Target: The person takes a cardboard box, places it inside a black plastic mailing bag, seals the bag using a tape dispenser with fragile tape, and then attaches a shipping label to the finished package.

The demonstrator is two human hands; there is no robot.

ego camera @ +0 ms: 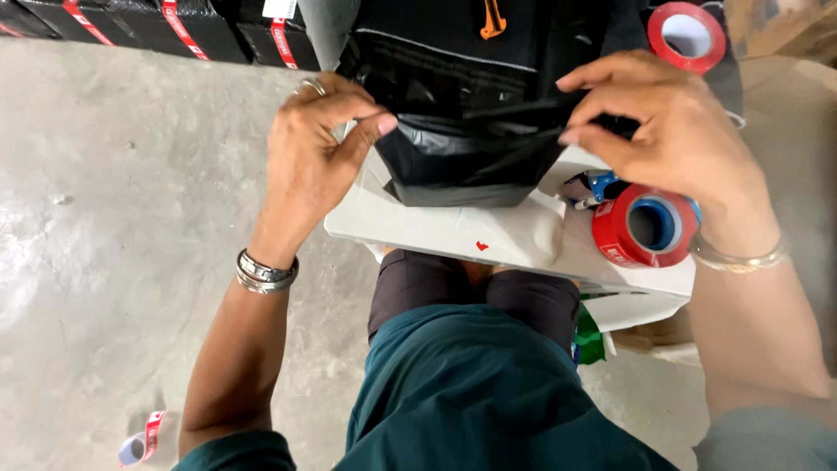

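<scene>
A black plastic-wrapped parcel (462, 166) rests on a small white table (436, 231) above my knees. My left hand (314, 144), with a ring and metal bangles at the wrist, pinches the parcel's left edge between thumb and fingers. At the parcel's upper right edge, my right hand (671, 122) pinches the black wrapping; a bangle circles that wrist too. Just below my right hand lies a red tape roll on a blue dispenser (645, 227).
A black bag with an orange zip pull (493, 19) stands behind the parcel. A second red tape roll (687, 35) lies at the top right. Black parcels with red tape (174, 26) line the top left. A small tape core (139, 443) lies on the concrete floor (131, 218).
</scene>
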